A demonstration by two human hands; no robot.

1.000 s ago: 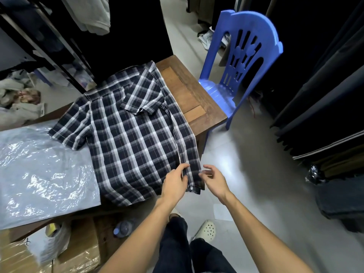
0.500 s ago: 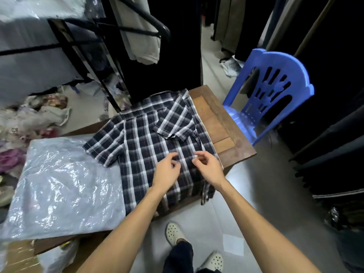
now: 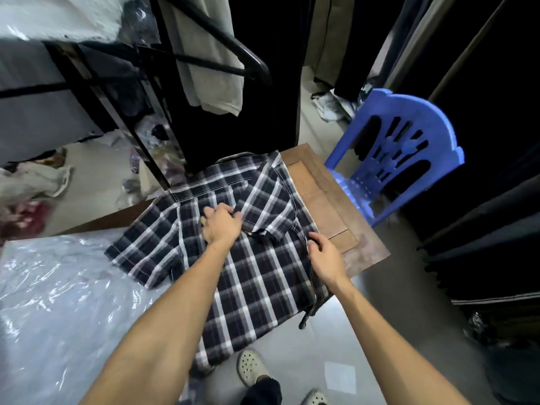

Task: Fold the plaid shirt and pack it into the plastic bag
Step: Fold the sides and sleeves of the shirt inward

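The plaid shirt (image 3: 251,276), dark with white checks, lies spread on the wooden table (image 3: 327,200), its hem hanging over the near edge. Its right sleeve is folded inward over the body. My left hand (image 3: 222,225) rests on the upper middle of the shirt, fingers curled at the edge of the folded sleeve. At the shirt's right side seam my right hand (image 3: 324,254) has its fingers curled on the fabric edge. The clear plastic bag (image 3: 58,290) lies flat on the table to the left, touching the shirt's left sleeve.
A blue plastic chair (image 3: 400,147) stands just right of the table. A black clothes rack (image 3: 210,45) with hanging garments rises behind the table. Clothes lie heaped on the floor (image 3: 32,185) at the left. Dark garments hang along the right side.
Both hands have moved up the shirt from its lower right edge: the left to the folded sleeve, the right along the side seam. The camera has tilted up and back.
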